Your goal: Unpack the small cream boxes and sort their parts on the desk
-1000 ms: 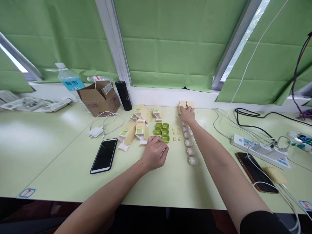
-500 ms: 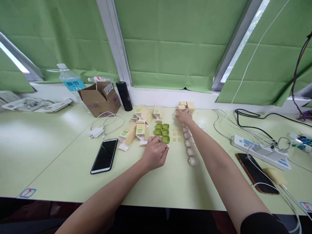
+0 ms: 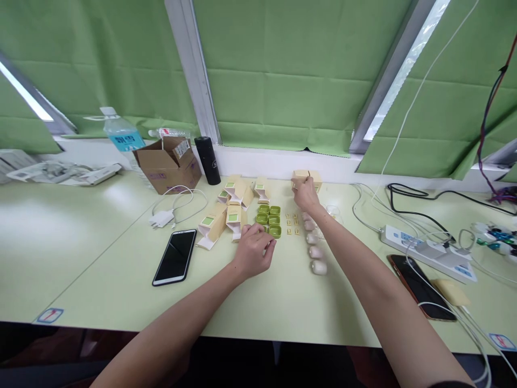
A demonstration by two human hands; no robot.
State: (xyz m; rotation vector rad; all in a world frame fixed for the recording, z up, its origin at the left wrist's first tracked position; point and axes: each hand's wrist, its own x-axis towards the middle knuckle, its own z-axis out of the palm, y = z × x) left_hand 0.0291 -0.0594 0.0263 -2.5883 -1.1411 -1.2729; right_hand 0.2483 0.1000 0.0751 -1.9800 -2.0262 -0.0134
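Seeing small boxes at far side of table, right of centre, just beside the wall. Grouped tight, with long axis of the group left-right. Right at the fingertips of right hand, clearly the nearer of the two; looks like contact toward the left part of the group. Fingers there bunched narrow; can't tell if pinching a box or only touching, with contact hidden behind knuckles. On near side of that hand, a near-far row of white jars, left of forearm. Much nearer, and left: left hand, just beside green trays. Fingers loosely curled; can't see into palm, so can't tell if holding anything.
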